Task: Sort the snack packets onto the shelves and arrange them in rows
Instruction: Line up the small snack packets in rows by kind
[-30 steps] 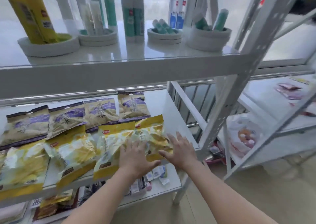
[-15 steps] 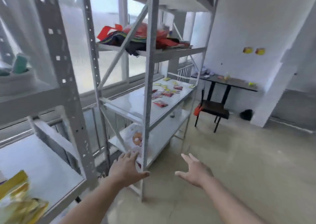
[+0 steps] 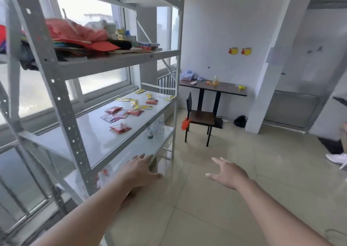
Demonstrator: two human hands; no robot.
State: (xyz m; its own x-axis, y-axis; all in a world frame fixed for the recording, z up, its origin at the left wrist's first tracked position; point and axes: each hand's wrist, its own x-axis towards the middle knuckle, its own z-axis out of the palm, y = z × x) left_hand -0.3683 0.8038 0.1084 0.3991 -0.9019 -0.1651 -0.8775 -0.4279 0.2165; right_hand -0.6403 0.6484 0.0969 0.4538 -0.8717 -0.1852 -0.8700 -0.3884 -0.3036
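**Nearer the rack, nothing held**

Since half a second ago we have closed on the rack — left hand spread by the shelf edge, right hand open over the floor, well apart, both empty. Packets lie scattered, red and yellow mixed, toward the shelf's far end. We should step along, then sort by colour and slide them into rows.
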